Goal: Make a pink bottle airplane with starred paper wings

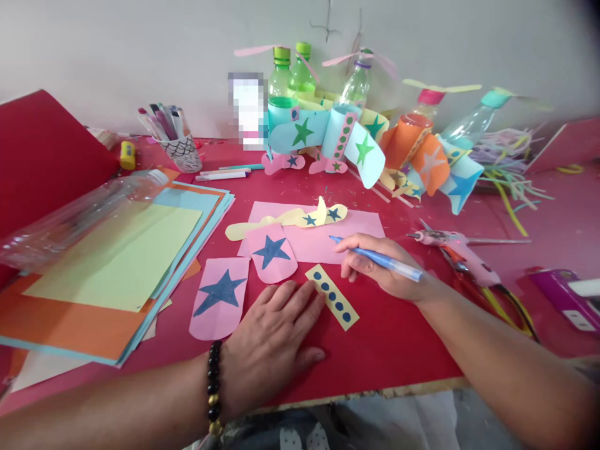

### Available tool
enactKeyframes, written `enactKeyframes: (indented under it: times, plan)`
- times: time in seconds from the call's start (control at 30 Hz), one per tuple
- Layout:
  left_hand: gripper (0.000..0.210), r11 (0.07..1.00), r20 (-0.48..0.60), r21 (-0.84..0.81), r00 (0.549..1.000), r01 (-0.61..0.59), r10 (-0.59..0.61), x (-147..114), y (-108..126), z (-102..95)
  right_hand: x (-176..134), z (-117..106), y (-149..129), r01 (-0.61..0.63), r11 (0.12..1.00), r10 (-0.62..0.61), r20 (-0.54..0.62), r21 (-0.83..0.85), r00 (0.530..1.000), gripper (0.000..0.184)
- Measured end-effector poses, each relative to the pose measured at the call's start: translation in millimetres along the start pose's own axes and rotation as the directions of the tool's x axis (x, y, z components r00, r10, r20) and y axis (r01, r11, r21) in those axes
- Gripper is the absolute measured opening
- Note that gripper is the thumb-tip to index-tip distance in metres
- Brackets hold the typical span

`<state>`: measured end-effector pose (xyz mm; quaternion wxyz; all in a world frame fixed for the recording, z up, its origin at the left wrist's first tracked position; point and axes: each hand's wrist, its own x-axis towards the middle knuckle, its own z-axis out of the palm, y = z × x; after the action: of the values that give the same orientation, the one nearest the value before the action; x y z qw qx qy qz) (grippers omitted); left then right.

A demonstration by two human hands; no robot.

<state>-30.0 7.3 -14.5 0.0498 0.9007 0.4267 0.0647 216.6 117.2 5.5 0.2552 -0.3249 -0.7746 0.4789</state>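
My left hand [276, 337] lies flat on the red table, fingers stretched out, their tips at the left end of a yellow paper strip [338, 305] with a row of blue dots. In my right hand [384, 265] is a blue marker [382, 257], its tip pointing left above a pink paper sheet [356, 232]. Beyond my left hand are two pink rounded paper pieces, one [220, 312] at its left and the other [281, 270] ahead of it, each with a blue star. Yellow paper cutouts [297, 219] with blue stars rest across the pink sheet.
At left, a clear plastic bottle [94, 212] lies on stacked coloured paper [107, 250]. Several bottle planes [300, 134] with paper wings stand at the back. A pen cup [182, 153] is back left. A pink glue gun [464, 250] and pliers [459, 265] lie right.
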Motion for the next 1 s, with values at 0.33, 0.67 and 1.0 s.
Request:
enactKeyframes:
  times: [0.33, 0.67, 1.0]
  plan:
    - [0.064, 1.000, -0.003, -0.007, 1.000, -0.005, 0.005, 1.4, -1.2, -0.3, -7.9, -7.3, -6.5, 0.111, 0.993, -0.110, 0.017, -0.046, 0.994, 0.043]
    - [0.062, 0.999, 0.008, -0.038, 1.000, 0.030, -0.029, -0.5, 1.5, -7.6, -4.6, -0.3, -20.6, -0.014, 0.995, 0.025, 0.100, -0.101, 0.995, 0.002]
    - [0.057, 0.995, 0.085, -0.101, 0.996, -0.020, 0.029, 0.2, 6.7, -5.4, 1.3, 7.7, -12.8, -0.061, 0.998, 0.062, 0.159, -0.014, 0.985, 0.003]
